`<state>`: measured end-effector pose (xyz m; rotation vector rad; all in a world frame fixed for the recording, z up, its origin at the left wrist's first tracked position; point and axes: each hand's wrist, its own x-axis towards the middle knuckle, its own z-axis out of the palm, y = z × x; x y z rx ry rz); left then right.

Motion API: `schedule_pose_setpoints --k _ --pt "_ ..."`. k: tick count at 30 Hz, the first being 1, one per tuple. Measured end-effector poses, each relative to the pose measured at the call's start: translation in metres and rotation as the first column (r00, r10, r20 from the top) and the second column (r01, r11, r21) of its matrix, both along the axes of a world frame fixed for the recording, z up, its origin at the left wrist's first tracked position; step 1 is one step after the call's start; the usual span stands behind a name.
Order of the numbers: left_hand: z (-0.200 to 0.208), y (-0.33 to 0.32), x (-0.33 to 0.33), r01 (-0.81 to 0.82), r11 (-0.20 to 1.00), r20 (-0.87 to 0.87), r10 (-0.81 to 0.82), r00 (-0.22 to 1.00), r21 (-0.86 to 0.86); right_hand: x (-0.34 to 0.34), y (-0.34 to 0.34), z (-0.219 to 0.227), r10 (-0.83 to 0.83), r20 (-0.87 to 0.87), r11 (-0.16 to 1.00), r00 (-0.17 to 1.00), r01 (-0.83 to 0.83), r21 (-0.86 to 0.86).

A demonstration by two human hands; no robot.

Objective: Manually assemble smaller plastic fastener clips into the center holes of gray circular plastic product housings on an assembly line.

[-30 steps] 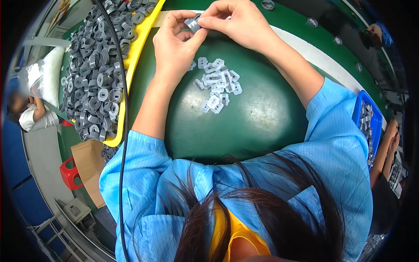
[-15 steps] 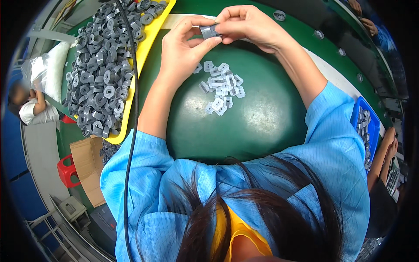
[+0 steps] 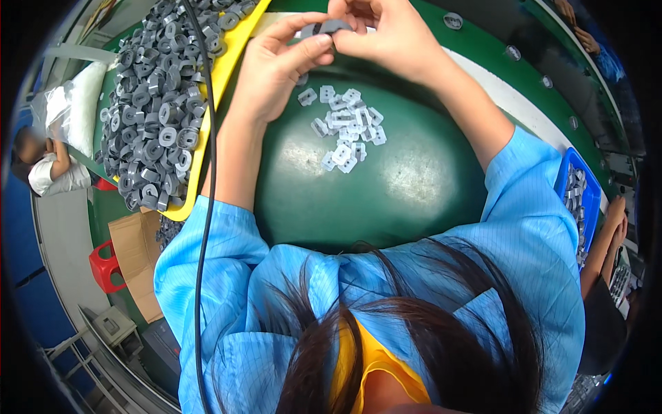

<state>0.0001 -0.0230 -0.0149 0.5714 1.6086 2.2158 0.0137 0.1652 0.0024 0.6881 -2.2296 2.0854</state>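
Note:
Near the far edge of the green table, a small grey plastic part [image 3: 324, 28] is pinched between both hands. My left hand [image 3: 274, 67] grips its left end between thumb and fingers. On the right end are the thumb and fingers of my right hand [image 3: 393, 36], which hide some of it; whether they also hold a smaller piece cannot be seen. Closer to me, several small translucent plastic pieces [image 3: 341, 123] lie in a loose pile on the table [image 3: 372, 200].
At left, a yellow tray [image 3: 205, 131] is heaped with grey ring-shaped parts [image 3: 148, 114]. A black cable [image 3: 209, 172] runs down in front of it. To the right is a blue bin [image 3: 590, 210] of parts. Round clear pieces [image 3: 452, 21] line the far green strip. Other people sit at both sides.
Both hands have shifted a little up and left in the picture, and the grey part has been turned between the fingers. The translucent pile sits slightly higher in view.

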Motion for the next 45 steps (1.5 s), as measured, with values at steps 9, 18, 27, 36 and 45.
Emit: schedule_pose_setpoints --k 9,18,27,36,45 --pt "-0.009 -0.022 -0.019 -0.325 0.896 -0.181 0.28 0.943 -0.302 -0.056 0.071 -0.033 -0.561 0.113 0.801 0.82 0.504 0.323" --pt "-0.013 -0.009 -0.017 -0.279 0.914 -0.151 0.243 0.958 -0.294 -0.016 0.016 -0.005 -0.294 -0.395 0.776 0.87 0.459 0.433" --pt "-0.025 -0.016 -0.024 -0.259 0.948 -0.178 0.227 0.957 -0.183 0.029 -0.04 -0.005 0.066 -0.23 0.656 0.971 0.132 0.743" --pt "-0.014 0.004 -0.011 -0.223 0.961 -0.192 0.191 0.963 -0.164 -0.012 0.015 0.005 -0.037 0.154 0.971 0.987 -0.001 0.24" --pt "-0.017 0.01 -0.005 -0.342 0.893 -0.412 0.205 0.888 -0.293 -0.003 0.007 0.005 -0.103 -0.541 0.834 0.835 0.369 0.411"
